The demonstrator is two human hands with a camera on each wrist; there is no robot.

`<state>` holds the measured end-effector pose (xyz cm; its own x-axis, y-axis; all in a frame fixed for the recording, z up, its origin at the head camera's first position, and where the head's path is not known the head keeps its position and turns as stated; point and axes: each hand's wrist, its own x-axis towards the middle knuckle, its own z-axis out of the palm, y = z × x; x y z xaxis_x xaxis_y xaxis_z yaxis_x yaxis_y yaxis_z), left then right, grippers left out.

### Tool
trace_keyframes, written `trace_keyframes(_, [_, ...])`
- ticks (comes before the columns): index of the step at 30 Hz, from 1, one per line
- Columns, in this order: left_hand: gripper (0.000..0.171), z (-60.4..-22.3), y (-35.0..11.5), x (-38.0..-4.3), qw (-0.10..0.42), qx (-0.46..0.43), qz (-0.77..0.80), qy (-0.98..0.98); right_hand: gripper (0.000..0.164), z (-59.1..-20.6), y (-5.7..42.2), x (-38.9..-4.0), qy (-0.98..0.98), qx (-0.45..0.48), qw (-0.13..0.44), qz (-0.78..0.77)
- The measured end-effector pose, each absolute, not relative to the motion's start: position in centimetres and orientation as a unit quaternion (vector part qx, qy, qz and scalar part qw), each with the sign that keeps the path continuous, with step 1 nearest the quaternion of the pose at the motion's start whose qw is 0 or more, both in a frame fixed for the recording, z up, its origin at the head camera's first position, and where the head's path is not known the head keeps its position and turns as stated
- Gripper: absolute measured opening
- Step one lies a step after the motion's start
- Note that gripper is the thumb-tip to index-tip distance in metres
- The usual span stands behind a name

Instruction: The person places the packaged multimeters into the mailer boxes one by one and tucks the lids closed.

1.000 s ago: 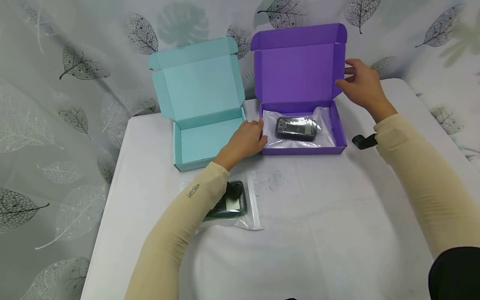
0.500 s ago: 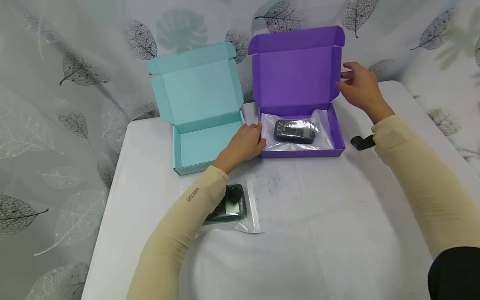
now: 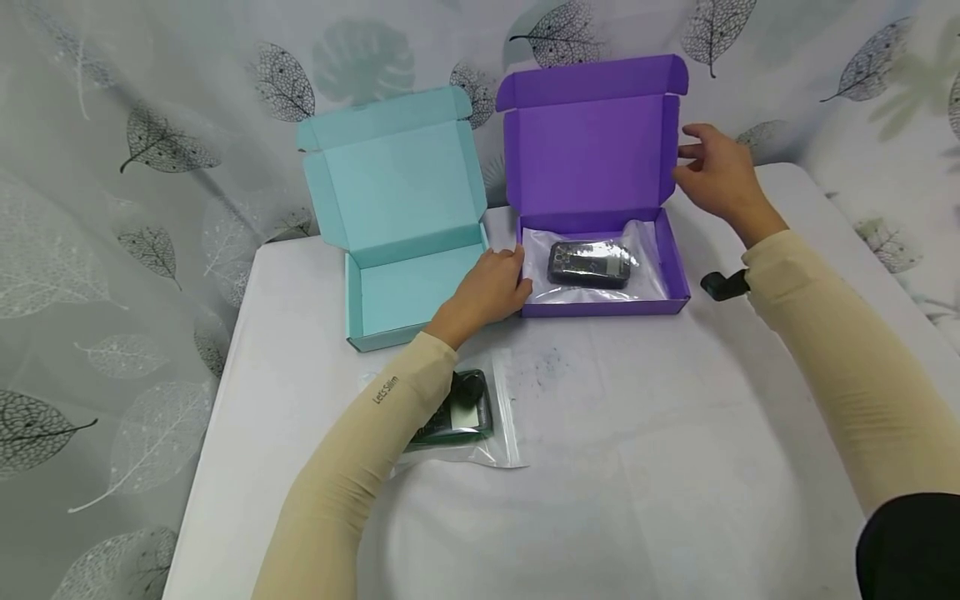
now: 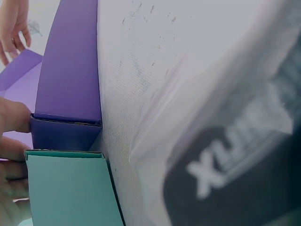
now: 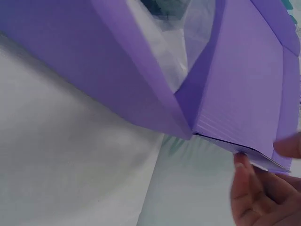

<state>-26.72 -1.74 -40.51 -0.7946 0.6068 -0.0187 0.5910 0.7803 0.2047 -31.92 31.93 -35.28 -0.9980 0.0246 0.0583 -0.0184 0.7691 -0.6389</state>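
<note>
My right hand point(image 3: 720, 171) pinches the right side flap of the raised lid of the purple box point(image 3: 604, 308), thumb in front and fingers behind it in the right wrist view. At the box's left wall is my left hand point(image 3: 491, 287); in the left wrist view its thumb point(image 4: 16, 116) lies on the purple corner and its fingers are by the teal box's edge. Inside the purple box a black handheld device point(image 3: 588, 264) with a small screen lies on clear plastic wrapping point(image 3: 648, 262).
Left of it stands an open teal box point(image 3: 393, 179), its lid leaning back and bare floor showing. A clear zip bag point(image 3: 506, 446) holding a dark green-edged device point(image 3: 465, 421) lies in front, partly under my left forearm. A leaf-patterned curtain point(image 3: 360, 50) hangs behind the white table point(image 3: 637, 483).
The purple lid and my right hand shift very slightly as the whole view moves a little. Both hands keep their places on the purple box.
</note>
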Motion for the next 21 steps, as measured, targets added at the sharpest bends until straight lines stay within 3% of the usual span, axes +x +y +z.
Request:
trace_keyframes(7, [0.055,-40.02,-1.64,-26.36,0.045,0.318,0.093,0.942,0.069,-34.98,31.74,-31.8,-0.919,0.01,-0.047,0.39])
trace_keyframes(21, [0.055,-40.1,-1.75,-26.39,0.042,0.32,0.093,0.942,0.063,-35.07,31.91,-31.49,-0.92,0.015,-0.029,0.391])
